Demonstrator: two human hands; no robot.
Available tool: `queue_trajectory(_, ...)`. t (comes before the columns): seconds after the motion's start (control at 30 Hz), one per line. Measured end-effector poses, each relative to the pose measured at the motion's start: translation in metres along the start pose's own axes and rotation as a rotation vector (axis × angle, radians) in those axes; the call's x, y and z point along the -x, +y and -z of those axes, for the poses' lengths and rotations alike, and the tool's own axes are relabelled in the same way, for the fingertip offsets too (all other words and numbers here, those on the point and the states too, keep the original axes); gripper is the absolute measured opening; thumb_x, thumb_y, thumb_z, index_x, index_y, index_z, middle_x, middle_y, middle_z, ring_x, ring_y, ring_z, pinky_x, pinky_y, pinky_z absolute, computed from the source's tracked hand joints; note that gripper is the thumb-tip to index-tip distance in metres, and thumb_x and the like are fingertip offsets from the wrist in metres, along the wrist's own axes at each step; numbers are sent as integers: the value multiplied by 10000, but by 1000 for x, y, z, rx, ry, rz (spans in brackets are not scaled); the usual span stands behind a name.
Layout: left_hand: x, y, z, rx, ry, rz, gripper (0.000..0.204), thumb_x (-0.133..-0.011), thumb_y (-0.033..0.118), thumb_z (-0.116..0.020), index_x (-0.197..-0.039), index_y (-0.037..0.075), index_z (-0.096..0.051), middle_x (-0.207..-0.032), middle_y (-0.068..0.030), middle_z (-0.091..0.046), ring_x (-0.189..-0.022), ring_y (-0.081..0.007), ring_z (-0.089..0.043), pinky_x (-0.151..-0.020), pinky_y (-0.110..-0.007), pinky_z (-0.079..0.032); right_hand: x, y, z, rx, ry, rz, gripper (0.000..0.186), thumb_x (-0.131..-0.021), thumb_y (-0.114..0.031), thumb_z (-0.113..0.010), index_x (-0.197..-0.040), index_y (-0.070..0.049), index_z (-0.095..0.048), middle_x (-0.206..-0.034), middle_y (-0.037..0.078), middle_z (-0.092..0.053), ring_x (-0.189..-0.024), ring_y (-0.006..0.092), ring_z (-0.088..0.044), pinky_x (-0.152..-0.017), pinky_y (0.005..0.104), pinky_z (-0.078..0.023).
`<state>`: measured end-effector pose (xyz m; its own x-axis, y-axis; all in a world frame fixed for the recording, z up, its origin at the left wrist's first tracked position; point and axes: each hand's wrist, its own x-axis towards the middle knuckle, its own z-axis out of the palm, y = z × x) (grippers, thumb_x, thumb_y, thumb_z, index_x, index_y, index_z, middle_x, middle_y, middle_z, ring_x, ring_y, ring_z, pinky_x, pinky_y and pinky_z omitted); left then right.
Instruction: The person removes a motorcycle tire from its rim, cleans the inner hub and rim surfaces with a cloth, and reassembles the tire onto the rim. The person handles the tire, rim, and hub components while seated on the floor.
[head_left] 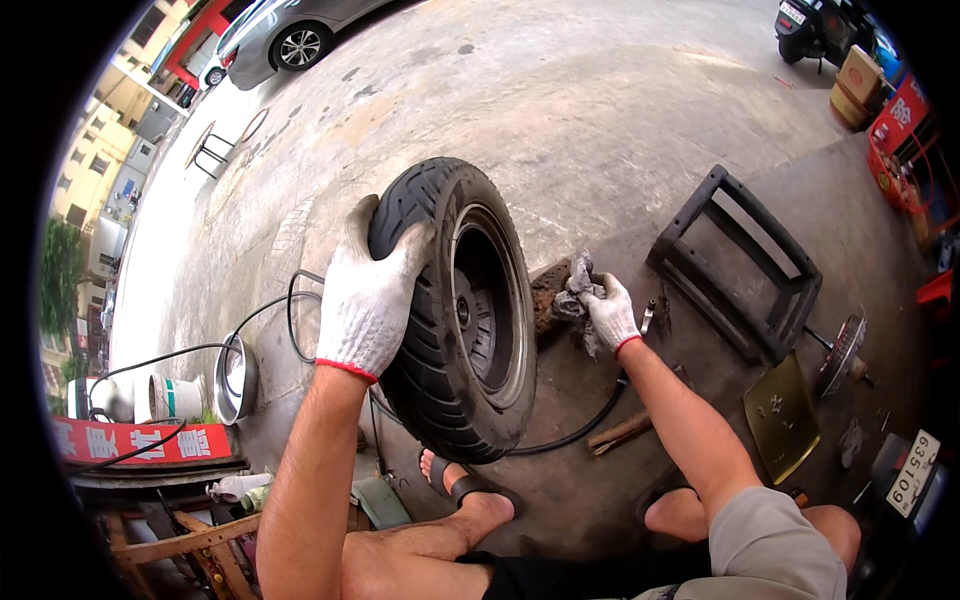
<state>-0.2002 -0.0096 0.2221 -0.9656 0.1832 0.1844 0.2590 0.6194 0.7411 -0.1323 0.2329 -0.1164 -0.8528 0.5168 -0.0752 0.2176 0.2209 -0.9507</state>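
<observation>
A scooter wheel with a black tyre stands tilted in front of me, its metal rim and hub facing right. My left hand, in a white knitted glove with a red cuff, grips the tyre's tread at the upper left, fingers and thumb spread over it. To the right of the wheel, my right hand, gloved the same way, is closed around a crumpled grey rag. The rag hangs over a rusty brown block on the ground, partly hidden by the wheel.
A black frame lies on the right, near a wheel hub part and a yellowish tray holding small parts. Black hose runs behind the wheel. A metal basin and white bucket stand left; a silver car is parked far back.
</observation>
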Motion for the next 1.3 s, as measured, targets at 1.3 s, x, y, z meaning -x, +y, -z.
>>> queue_trajectory(1.3,7,-7,8,-53,17,52,692,-886,319,-692,-1383,-95,-447,-1229,-295,-624,-1130,-321,-639,-974,-357,-484,6,-126,-81,729,-559,722,192,-788,-129,-611,-956,-77,-689,-1126,204,-596,-891,377,-666,-809,471,-551)
